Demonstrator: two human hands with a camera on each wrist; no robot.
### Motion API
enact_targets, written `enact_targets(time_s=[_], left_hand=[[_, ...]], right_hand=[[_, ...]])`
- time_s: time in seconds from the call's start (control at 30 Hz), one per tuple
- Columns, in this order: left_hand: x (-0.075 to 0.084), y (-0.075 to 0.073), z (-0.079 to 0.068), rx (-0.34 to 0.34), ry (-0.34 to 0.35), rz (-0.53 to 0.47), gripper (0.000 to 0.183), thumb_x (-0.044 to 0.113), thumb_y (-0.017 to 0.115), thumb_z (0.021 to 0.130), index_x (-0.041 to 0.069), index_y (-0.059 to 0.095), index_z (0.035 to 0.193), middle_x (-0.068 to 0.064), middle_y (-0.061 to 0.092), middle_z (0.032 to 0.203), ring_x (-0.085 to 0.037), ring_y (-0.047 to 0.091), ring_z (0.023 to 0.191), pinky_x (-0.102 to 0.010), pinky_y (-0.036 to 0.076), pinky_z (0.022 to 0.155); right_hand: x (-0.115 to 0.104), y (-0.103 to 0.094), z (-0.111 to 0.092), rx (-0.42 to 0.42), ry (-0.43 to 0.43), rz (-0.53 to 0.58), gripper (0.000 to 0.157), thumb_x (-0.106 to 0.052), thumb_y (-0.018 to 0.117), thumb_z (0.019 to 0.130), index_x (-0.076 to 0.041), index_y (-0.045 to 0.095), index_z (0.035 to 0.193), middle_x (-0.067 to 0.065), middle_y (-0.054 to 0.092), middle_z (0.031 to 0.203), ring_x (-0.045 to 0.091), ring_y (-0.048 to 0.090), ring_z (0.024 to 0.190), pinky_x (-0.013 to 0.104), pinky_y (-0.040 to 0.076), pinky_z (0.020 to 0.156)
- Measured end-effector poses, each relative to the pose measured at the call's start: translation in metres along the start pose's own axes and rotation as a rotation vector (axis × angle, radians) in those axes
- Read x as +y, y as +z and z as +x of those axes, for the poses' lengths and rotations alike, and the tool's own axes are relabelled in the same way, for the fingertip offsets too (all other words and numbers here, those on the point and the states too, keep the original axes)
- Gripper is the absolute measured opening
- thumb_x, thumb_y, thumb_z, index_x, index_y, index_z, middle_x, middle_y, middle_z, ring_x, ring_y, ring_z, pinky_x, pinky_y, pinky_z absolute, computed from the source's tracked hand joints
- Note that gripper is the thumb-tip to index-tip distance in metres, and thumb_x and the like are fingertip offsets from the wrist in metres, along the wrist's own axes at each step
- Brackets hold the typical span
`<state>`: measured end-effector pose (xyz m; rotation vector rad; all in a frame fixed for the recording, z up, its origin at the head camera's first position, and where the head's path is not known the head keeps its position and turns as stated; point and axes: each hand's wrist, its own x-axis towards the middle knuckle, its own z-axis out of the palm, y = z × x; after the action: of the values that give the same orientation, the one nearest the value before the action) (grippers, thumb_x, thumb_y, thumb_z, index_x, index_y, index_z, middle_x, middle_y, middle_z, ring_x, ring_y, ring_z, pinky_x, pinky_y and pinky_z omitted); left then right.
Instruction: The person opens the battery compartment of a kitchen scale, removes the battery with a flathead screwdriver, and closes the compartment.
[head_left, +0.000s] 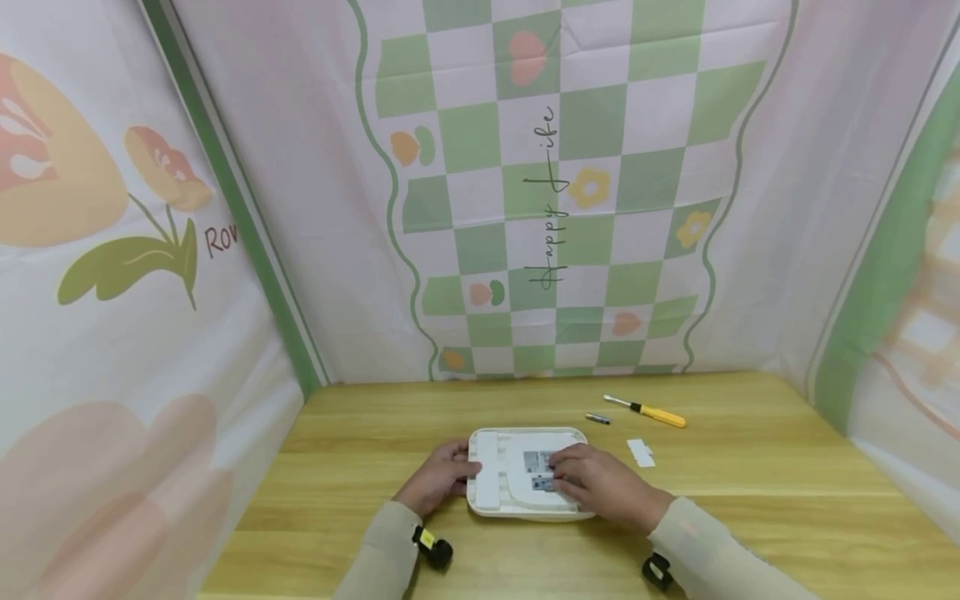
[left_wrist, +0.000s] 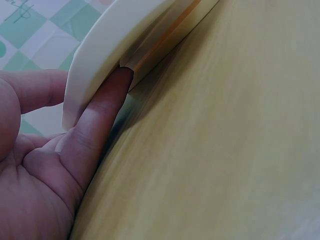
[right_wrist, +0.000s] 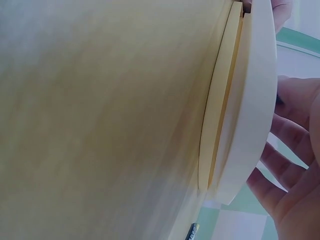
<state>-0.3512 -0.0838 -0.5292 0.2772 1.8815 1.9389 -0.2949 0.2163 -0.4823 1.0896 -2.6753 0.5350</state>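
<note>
A flat white device (head_left: 489, 471) with rounded corners lies on the wooden table, its face with grey printed labels upward. My left hand (head_left: 444, 477) grips its left edge, thumb on top; in the left wrist view a finger (left_wrist: 102, 112) reaches beneath the rim. My right hand (head_left: 603, 483) bends over the labels, fingertips at the device's right half. In the right wrist view its fingers (right_wrist: 286, 135) are spread at the device, and a small dark bit shows by one fingertip; I cannot tell whether they pinch it.
Behind the device lies a battery (head_left: 597, 418), with a yellow-handled screwdriver (head_left: 660, 415) farther right. A small white cover piece (head_left: 641, 452) lies right of the device. Printed cloth (head_left: 525, 250) hangs at the table's back edge.
</note>
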Motion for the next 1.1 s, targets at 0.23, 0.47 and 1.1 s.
enact_targets(time_s=[0.23, 0.47, 1.1], left_hand=[[0.002, 0.001, -0.001, 0.002, 0.0, 0.012, 0.054, 0.01, 0.063, 0.095, -0.006, 0.04, 0.14, -0.014, 0.065, 0.109, -0.025, 0.066, 0.09, -0.037, 0.057, 0.073], [0.003, 0.001, -0.001, 0.012, -0.015, 0.024, 0.053, 0.011, 0.063, 0.095, -0.006, 0.041, 0.14, -0.013, 0.064, 0.109, -0.025, 0.065, 0.091, -0.037, 0.057, 0.074], [0.003, 0.002, -0.002, 0.014, -0.014, 0.024, 0.051, 0.011, 0.063, 0.095, -0.005, 0.042, 0.139, -0.014, 0.064, 0.11, -0.025, 0.065, 0.093, -0.037, 0.057, 0.076]], right_hand=[[0.004, 0.001, 0.0, 0.029, -0.028, -0.021, 0.014, -0.021, 0.068, 0.093, -0.01, 0.074, 0.1, 0.004, 0.066, 0.115, 0.021, 0.062, 0.105, 0.043, 0.05, 0.091], [0.007, -0.001, 0.0, 0.061, -0.067, -0.046, 0.017, -0.021, 0.068, 0.093, -0.01, 0.073, 0.104, 0.003, 0.068, 0.11, 0.02, 0.063, 0.102, 0.042, 0.052, 0.089], [0.015, -0.007, -0.001, 0.144, -0.167, -0.075, 0.01, -0.014, 0.068, 0.092, -0.011, 0.073, 0.099, -0.002, 0.069, 0.099, 0.012, 0.064, 0.093, 0.036, 0.056, 0.079]])
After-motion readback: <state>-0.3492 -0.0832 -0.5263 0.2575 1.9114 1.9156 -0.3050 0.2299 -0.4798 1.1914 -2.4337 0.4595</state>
